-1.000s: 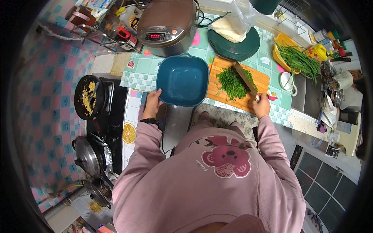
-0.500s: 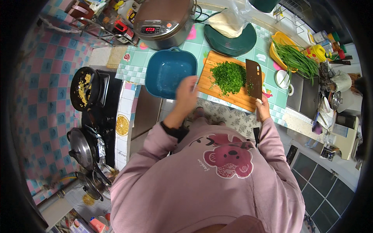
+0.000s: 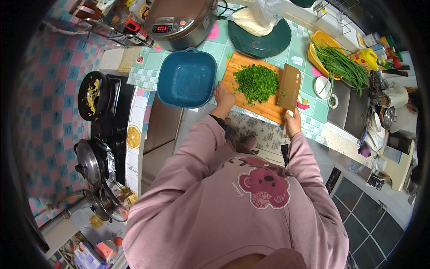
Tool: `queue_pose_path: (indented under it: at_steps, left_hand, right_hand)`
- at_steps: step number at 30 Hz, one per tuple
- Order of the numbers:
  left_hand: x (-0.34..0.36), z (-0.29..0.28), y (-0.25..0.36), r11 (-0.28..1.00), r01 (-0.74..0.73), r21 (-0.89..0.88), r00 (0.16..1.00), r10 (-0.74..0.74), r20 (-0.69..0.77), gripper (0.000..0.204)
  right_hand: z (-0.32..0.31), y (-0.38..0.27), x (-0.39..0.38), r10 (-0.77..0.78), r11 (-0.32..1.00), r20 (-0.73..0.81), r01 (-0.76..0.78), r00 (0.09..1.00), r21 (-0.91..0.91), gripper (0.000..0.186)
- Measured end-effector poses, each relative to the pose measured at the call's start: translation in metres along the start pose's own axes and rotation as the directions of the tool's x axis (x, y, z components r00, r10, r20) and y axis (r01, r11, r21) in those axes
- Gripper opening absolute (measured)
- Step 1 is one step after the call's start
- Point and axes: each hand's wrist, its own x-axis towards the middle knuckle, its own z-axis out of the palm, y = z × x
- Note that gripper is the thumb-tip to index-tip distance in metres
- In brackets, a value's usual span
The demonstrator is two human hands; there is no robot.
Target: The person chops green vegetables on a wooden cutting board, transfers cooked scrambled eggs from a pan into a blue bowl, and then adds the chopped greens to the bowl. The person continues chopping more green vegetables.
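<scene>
My left hand (image 3: 224,95) grips the near left edge of a wooden cutting board (image 3: 232,67). Chopped green chives (image 3: 256,84) are heaped in the middle of the board. With my right hand (image 3: 294,124) I hold a cleaver (image 3: 290,85) by its light handle. Its broad brown blade lies over the board's right side, with green bits stuck to it. Just left of the board stands a blue square basin (image 3: 187,80) with nothing but wet marks inside.
Behind the board, a dark green plate (image 3: 264,47) bears dough (image 3: 254,22) under plastic. A rice cooker (image 3: 177,27) stands back left. Rightward are a white bowl (image 3: 322,87), a yellow basket (image 3: 315,57) of long chives and a sink (image 3: 348,105). A frying pan (image 3: 93,96) with egg sits far left.
My left hand has come from above the basin's right edge to the board's edge and closed on it. The cleaver's blade has tilted, showing more of its face.
</scene>
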Motion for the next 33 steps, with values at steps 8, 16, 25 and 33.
queue_pose_path:
  at_steps: [8, 16, 25, 33]
  left_hand:
    - [-0.033, 0.006, -0.008, 0.999, -0.031, -0.042, 0.999, 0.029, -0.033, 0.081]
    - [-0.072, 0.016, -0.032, 0.988, -0.108, -0.112, 0.994, 0.109, 0.002, 0.081]
    - [-0.115, -0.099, -0.012, 0.820, -0.498, -0.282, 0.854, 0.409, -0.321, 0.060]
    - [-0.126, -0.300, -0.128, 0.919, -0.376, -0.120, 0.604, 0.145, -0.784, 0.047]
  right_hand:
    - [-0.013, 0.008, 0.001, -0.018, 0.996, 0.067, 0.024, 0.998, -0.089, 0.046]
    - [-0.033, 0.006, -0.020, -0.002, 0.999, 0.103, 0.006, 0.995, -0.039, 0.045]
    - [0.002, -0.032, -0.004, -0.408, 0.380, 0.156, 0.322, 0.900, -0.867, 0.024]
    - [0.011, 0.009, 0.016, -0.401, 0.390, 0.199, 0.363, 0.894, -0.846, 0.031]
